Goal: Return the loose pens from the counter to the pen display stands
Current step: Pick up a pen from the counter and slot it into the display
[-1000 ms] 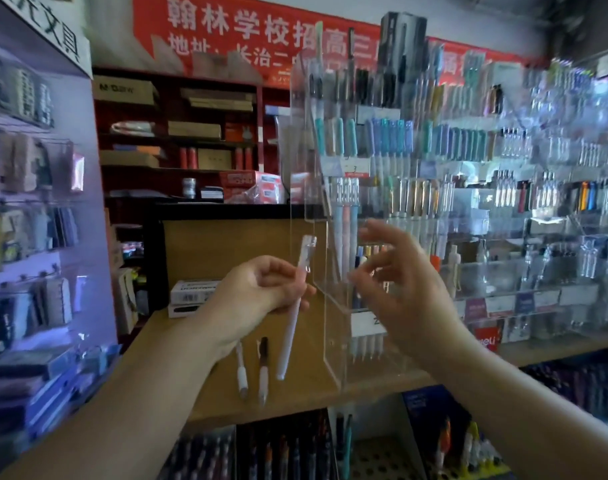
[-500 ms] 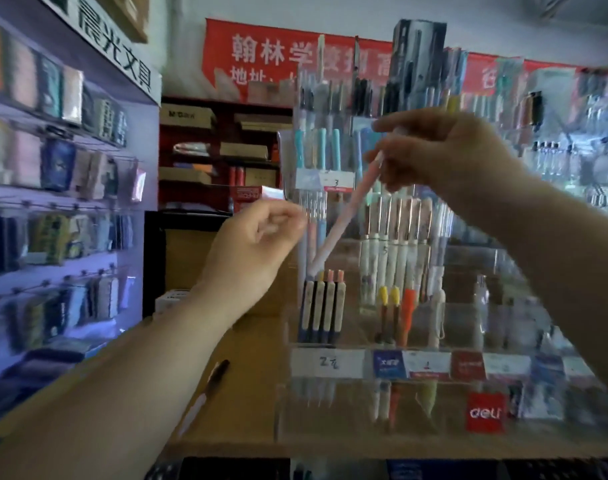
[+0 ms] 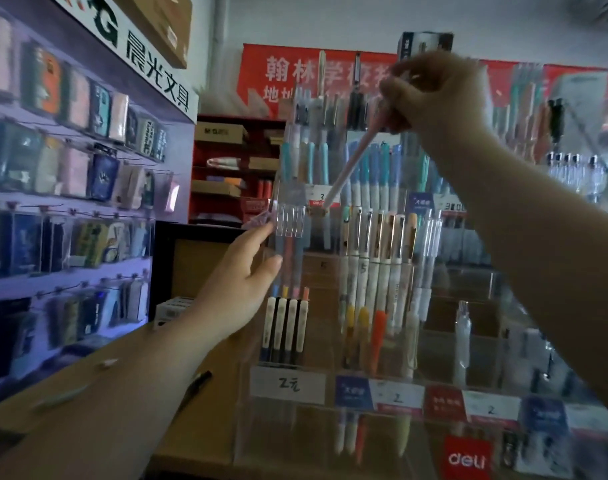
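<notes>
item: pale pink pen (image 3: 353, 157), in transit. right hand (image 3: 437, 95), at 1 o'clock of the view, clenched round its upper end; the barrel slants down toward 7 o'clock, tip at the mouth of an upper-tier slot of the clear pen display stand (image 3: 330, 237), not yet seated.
left hand (image 3: 242, 282), near centre: loose-fingered, grasping nothing, fingertips against the stand's left edge, apparently steadying it.
outstanding: black pen (image 3: 198, 382) on the counter (image 3: 191, 438) at 7 o'clock; two pale pens (image 3: 62, 398) at 8 o'clock, blurred.
status: partly done by judgement; one pen going in, at least three loose.
</notes>
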Motion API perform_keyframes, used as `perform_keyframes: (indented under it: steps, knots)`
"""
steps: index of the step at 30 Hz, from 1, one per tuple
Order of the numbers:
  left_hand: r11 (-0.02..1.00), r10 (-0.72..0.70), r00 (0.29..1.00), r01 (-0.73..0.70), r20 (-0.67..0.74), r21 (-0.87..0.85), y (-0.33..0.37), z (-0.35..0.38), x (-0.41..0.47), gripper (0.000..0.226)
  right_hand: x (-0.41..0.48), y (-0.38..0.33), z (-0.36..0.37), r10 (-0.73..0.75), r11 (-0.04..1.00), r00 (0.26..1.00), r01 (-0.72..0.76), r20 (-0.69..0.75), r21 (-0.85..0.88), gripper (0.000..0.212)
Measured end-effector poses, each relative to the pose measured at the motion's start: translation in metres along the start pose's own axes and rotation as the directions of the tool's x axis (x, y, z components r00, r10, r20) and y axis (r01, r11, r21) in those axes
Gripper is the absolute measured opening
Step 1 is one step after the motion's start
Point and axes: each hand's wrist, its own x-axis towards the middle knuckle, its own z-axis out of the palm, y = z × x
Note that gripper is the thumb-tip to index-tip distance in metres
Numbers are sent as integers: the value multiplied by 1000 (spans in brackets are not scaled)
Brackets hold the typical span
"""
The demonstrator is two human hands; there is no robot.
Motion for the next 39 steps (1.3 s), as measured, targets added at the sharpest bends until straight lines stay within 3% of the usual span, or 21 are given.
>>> perform_keyframes:
  steps: [6,14,22,29,39]
  knots:
    - [1000,6,1000,-6,18,6,-3,-1,1,50,1,12,17,26,1000,999,-26,30,4,19]
    - [1000,16,999,-16,51,-9,-4,-3,2,51,-10,30,33,99,995,978,-99,184,-9,16]
    - [999,28,999,-27,40,-35,-7,-1,3,52,-24,38,44,193,981,890,-183,414,-65,14]
    - [999,39,999,-38,32,-30,-7,-2,4,52,-24,37,47,216,974,826,-141,520,-179,2]
    - [996,7,999,-4,42,-84,-9,-1,5,53,-23,30,53,244,958,783,-102,572,-269,4]
